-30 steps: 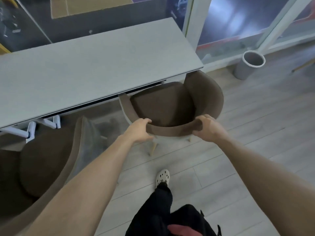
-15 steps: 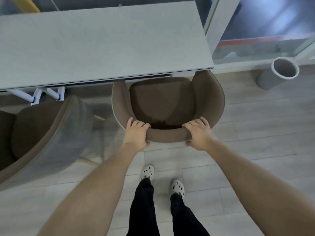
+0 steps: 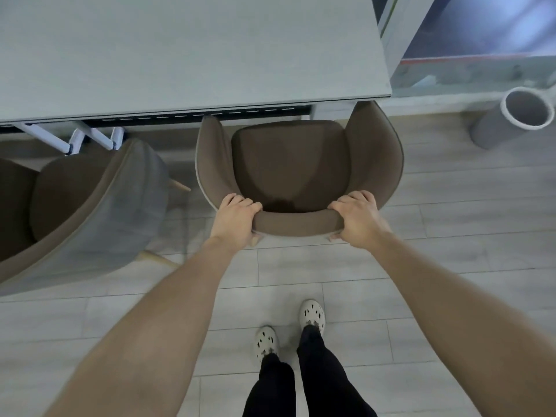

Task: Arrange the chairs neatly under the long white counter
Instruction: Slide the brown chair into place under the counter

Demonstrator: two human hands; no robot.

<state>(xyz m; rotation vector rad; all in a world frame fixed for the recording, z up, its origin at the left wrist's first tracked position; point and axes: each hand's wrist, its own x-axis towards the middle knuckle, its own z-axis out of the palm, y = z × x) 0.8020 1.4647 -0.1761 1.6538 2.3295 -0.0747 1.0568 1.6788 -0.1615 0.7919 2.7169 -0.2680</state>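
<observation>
A brown upholstered chair [image 3: 290, 167] stands at the right end of the long white counter [image 3: 186, 52], facing it squarely, its front edge just at the counter's rim. My left hand [image 3: 234, 219] grips the left side of its curved backrest and my right hand [image 3: 358, 219] grips the right side. A second brown chair with a grey outer shell [image 3: 81, 206] stands to the left, turned at an angle, its seat out from under the counter.
White metal legs [image 3: 72, 138] show under the counter at the left. A grey cylindrical bin [image 3: 514, 118] stands on the floor at the right, beside a glass wall [image 3: 481, 40]. My feet in white clogs [image 3: 288, 329] stand on pale wood flooring behind the chair.
The gripped chair has turned from an angle to face the counter squarely and sits closer to it. I have stepped in behind it with both feet.
</observation>
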